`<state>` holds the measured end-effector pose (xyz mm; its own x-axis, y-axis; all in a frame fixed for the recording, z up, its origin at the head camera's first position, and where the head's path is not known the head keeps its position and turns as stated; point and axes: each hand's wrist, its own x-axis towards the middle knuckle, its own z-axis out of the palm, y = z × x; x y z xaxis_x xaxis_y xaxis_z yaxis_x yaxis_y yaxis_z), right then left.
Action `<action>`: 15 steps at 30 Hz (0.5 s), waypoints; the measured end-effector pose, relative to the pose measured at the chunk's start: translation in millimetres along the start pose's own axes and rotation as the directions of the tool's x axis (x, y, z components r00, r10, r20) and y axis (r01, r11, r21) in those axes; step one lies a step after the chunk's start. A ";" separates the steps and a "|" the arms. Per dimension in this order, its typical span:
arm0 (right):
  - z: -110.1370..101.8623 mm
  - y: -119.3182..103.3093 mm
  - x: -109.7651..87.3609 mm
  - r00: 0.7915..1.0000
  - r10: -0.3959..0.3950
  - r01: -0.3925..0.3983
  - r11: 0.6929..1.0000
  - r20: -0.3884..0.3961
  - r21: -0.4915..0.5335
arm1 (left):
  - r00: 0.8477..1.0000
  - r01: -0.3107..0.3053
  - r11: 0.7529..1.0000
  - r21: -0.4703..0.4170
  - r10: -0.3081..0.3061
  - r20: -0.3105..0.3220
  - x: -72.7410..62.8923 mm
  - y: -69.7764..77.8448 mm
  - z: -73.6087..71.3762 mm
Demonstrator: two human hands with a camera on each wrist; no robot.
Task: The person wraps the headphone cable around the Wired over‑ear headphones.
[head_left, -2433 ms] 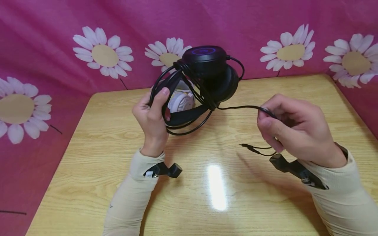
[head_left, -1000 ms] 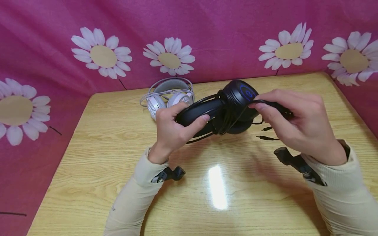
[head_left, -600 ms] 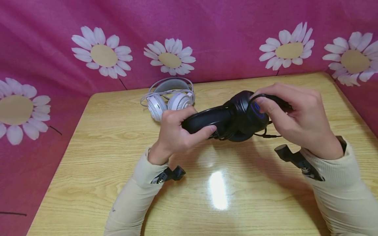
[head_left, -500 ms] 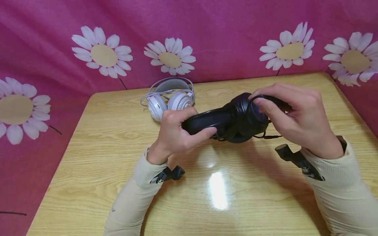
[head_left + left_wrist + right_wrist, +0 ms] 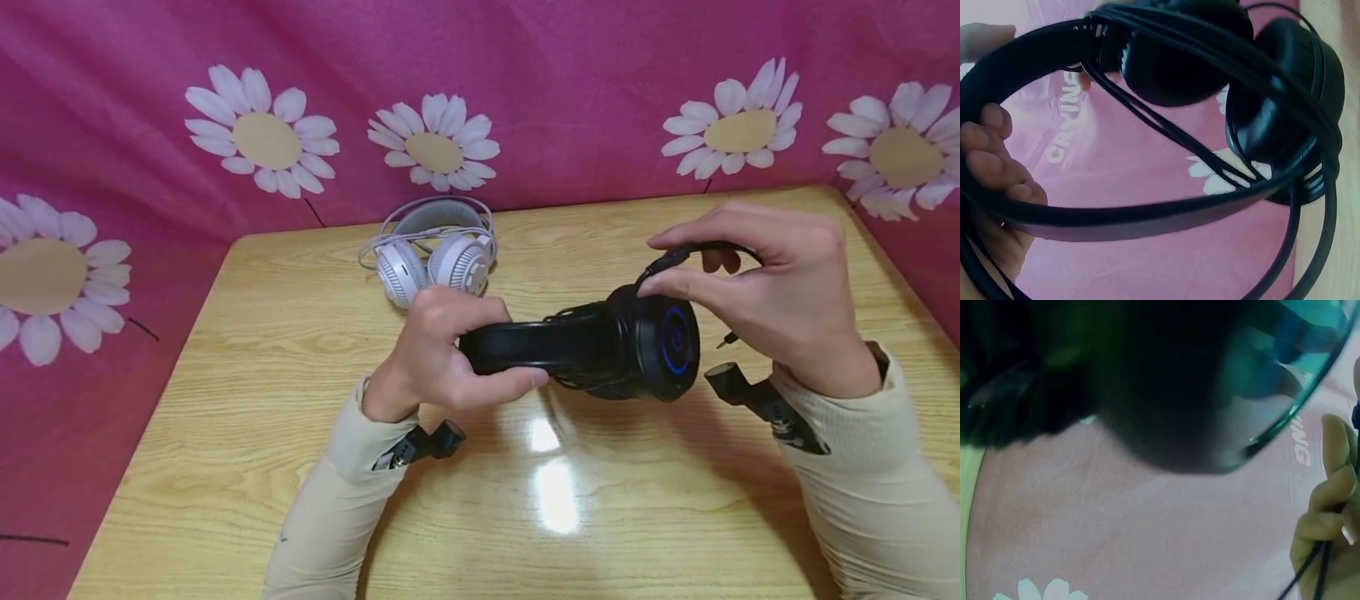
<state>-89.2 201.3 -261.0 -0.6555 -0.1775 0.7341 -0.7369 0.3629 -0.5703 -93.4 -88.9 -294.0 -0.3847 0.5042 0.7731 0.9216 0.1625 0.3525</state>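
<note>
My left hand (image 5: 448,354) grips the headband of a pair of black headphones (image 5: 540,346), held up over the table with the ear cups pointing right. The outer ear cup carries a blue ring and logo. In the left wrist view, black cable strands (image 5: 1175,140) run across and around the headband. My right hand (image 5: 798,292) pinches the black cable (image 5: 667,260) between thumb and fingers, just above the ear cups. Below that hand dangles a small plug (image 5: 727,340). Blurred and close, an ear cup (image 5: 1166,381) fills the upper part of the right wrist view.
White headphones (image 5: 431,254) lie at the back of the wooden table (image 5: 262,400), their cable wound around them, just behind my left hand. A pink cloth (image 5: 570,100) with daisies hangs behind the table and along both sides.
The black headphones have come down and turned, so the ear cups point right. My right hand has moved nearer the ear cups, still pinching the cable. The white headphones have come into fuller view.
</note>
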 end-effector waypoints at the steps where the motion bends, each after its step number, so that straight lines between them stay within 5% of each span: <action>1: -0.5 0.7 0.3 1.000 -0.001 0.001 1.000 0.003 0.006 | 1.000 -0.008 1.000 -0.017 0.008 -0.001 0.3 1.4 -0.5; 10: -2.7 1.0 2.0 0.984 -0.147 0.119 0.962 0.099 0.247 | 0.997 -0.072 0.985 -0.157 0.071 -0.013 2.4 14.7 -11.3; 15: -0.9 2.1 2.8 0.974 -0.209 0.135 0.851 0.093 0.507 | 0.995 -0.100 0.964 -0.248 0.104 0.004 4.0 20.2 -17.1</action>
<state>-92.3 202.4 -259.9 -0.4993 -0.3334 0.7997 -0.7994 -0.1786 -0.5736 -77.2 -98.1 -274.8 -0.2863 0.5218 0.8036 0.9136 -0.1039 0.3930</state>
